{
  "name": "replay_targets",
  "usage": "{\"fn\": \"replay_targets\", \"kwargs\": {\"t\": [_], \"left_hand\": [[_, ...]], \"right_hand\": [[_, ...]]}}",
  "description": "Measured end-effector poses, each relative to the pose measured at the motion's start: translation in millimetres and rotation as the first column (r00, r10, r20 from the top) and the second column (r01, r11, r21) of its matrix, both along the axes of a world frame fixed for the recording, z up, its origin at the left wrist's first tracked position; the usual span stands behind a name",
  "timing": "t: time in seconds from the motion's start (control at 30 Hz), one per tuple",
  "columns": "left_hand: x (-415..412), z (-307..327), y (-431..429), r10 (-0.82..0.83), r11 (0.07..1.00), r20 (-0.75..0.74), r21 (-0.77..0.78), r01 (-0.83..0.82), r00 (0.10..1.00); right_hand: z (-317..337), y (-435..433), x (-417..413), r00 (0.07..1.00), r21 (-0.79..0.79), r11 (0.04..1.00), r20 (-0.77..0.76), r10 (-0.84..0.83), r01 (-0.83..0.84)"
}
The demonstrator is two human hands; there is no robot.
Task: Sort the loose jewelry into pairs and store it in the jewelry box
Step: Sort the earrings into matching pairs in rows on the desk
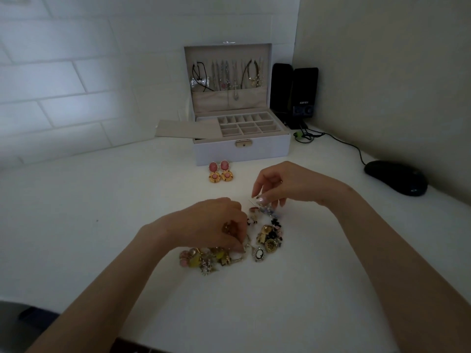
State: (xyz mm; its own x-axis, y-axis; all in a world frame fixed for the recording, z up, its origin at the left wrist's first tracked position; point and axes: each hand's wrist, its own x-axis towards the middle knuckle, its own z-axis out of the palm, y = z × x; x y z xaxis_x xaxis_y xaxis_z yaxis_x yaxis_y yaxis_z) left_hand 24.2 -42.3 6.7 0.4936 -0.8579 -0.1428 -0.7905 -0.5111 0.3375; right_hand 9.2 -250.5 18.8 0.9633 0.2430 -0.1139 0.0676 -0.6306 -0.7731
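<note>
Head view puts both hands over the pile of loose jewelry on the table. I see my left hand hanging with its fingers curled down, their tips in the pile's near-left part, touching a pale piece and a thin gold wire. From here I cannot tell whether it grips them or only touches. The right hand hovers at the pile's far edge. Its thumb and forefinger are pinched together on the top of a small bluish beaded piece, which hangs just under the fingertips and against the pile.

The pile lies between the two wrists, well short of the box. It is a tangle of gold, black, pink and yellow bits, too mixed for me to count. One oval cameo brooch lies at its near edge, a little apart from the rest.

Two matching pink-and-gold earrings lie side by side, touching, just before the box and beyond both hands.

One box stands at the back, open, its lid upright with several necklaces hanging inside. Its tray shows small compartments in three rows.

Right of the box stand two black speakers, and one black mouse lies further right.
</note>
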Motion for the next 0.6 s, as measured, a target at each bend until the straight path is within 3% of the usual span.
{"fn": "replay_targets", "kwargs": {"t": [0.1,0.17,0.3,0.47,0.6], "left_hand": [[1.2,5.5,7.6,0.101,0.974,-0.07,-0.197,-0.113,0.992],[7.7,10.4,18.4,0.203,0.941,-0.037,-0.27,-0.205,0.978],[17.1,11.2,39.7,0.261,0.956,-0.073,-0.118,-0.269,0.962],[11.9,2.5,40.0,0.263,0.953,-0.163,-0.111,-0.283,0.951],[9.2,4.3,41.4,0.239,0.963,-0.19,-0.079,-0.258,0.952]], "right_hand": [[0.7,1.5,-0.8,1.0,0.031,1.0,0.004,0.005,-0.005],[0.8,3.6,-1.2,1.0,0.055,0.998,0.009,0.013,-0.013],[0.6,9.2,-2.9,0.998,0.085,0.995,0.019,0.051,-0.053],[0.6,18.6,-7.0,0.994,0.141,0.984,0.04,0.104,-0.108],[-2.5,22.7,-6.4,0.991,0.091,0.987,0.04,0.126,-0.129]]}}
